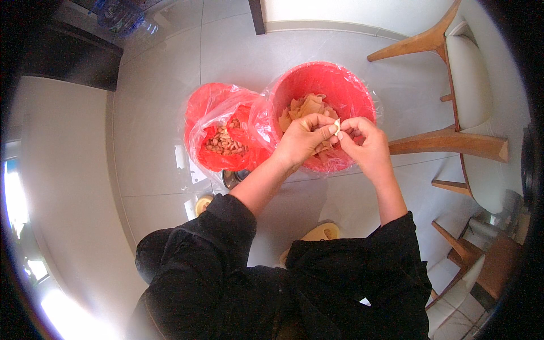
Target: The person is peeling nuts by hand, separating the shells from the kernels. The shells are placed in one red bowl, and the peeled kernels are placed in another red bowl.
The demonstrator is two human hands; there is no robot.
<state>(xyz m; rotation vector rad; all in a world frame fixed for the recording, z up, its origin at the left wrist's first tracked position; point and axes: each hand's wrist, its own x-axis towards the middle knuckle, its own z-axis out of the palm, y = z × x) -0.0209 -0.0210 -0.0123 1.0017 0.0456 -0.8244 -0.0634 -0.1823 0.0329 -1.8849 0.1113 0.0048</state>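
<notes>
Over the red bin (pixel 323 72), my left hand (pixel 297 140) pinches a small pale clove (pixel 337 127), which looks like garlic, between thumb and forefinger. My right hand (pixel 367 144) meets it there, with its thumb and fingertips on the clove's right side. A clear plastic liner covers the bin's rim. Below my hands, crumpled tan paper (pixel 312 106) lies inside the bin. To the left is an opened red plastic bag (pixel 212 163) within clear plastic. It holds many small pinkish-tan pieces (pixel 225 144), either unpeeled cloves or nuts; I cannot tell which.
Wooden-legged chairs with pale seats (pixel 469 83) stand on the right, one leg (pixel 446 144) reaching close to the bin. A large clear water bottle (pixel 121 19) lies at the upper left by a dark cabinet (pixel 72 55). A metal container (pixel 229 179) sits beneath my left forearm.
</notes>
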